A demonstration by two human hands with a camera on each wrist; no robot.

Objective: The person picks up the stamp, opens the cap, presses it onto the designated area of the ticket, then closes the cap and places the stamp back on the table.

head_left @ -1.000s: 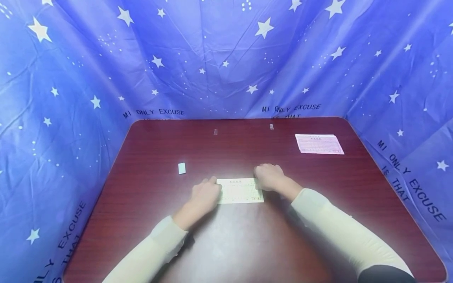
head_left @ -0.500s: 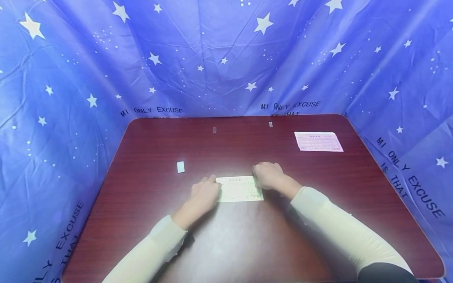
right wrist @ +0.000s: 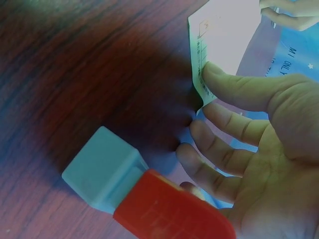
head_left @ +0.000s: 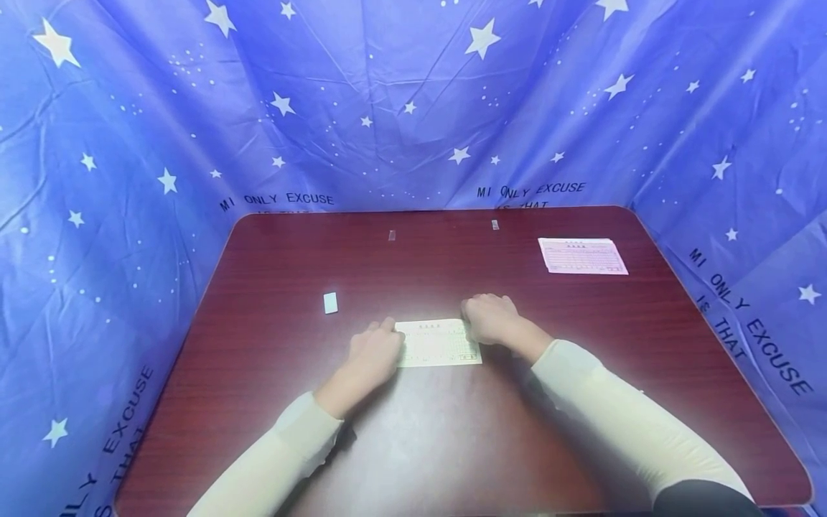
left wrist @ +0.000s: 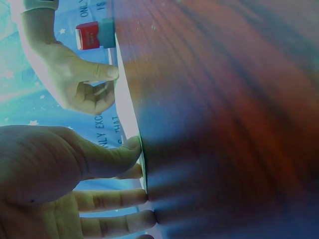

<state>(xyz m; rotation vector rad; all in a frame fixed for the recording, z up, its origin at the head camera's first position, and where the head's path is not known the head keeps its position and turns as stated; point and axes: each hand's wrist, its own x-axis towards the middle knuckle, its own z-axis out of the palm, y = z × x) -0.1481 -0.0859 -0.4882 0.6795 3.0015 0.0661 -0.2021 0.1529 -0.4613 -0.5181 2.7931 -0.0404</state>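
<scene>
A pale yellow-green printed slip (head_left: 439,343) lies on the table in front of the person. My left hand (head_left: 375,352) holds its left edge, the thumb (left wrist: 130,145) on the slip and the other fingers spread toward the tabletop. At the right edge, my right hand (head_left: 494,319) pinches the slip between thumb (right wrist: 234,87) and index finger, and the corner curls up there. A red stamp with a teal base (right wrist: 172,209) stands close under the right hand in the right wrist view. The left wrist view shows it upright beyond the right hand; the head view hides it.
A stack of pink printed slips (head_left: 584,256) lies at the table's back right. A small white rectangular piece (head_left: 330,302) sits left of the yellow-green slip. Two bits of clear tape (head_left: 392,235) are near the back edge. A blue starry curtain (head_left: 413,93) surrounds the dark red table (head_left: 271,258).
The head view has shifted slightly, so the table appears a little higher. Both hands keep their hold on the slip in the same place.
</scene>
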